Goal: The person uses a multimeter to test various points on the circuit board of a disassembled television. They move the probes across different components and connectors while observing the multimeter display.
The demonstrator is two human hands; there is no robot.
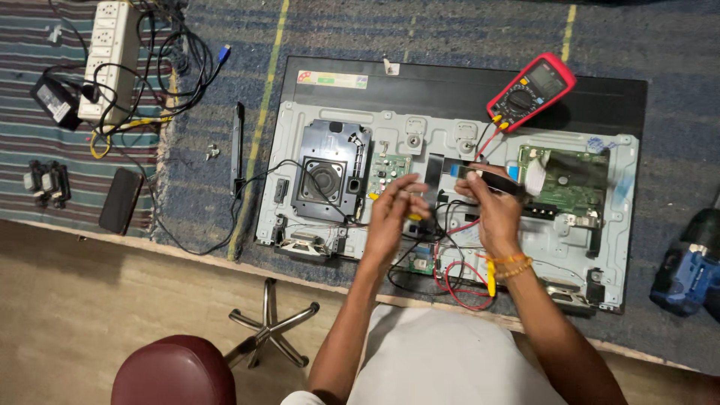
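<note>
1 head view looks steeply down, fairly near, onto the opened television (450,187).

The multimeter (531,91) is red with a dark grey face, trailing red and black leads (457,289). Green circuit boards (564,180) sit on the silver-grey television chassis (397,124). The table cloth (450,30) is dark blue with yellow stripes. The power strip (111,56) is white, the drill (690,262) blue and black, the stool (174,371) maroon.
</note>
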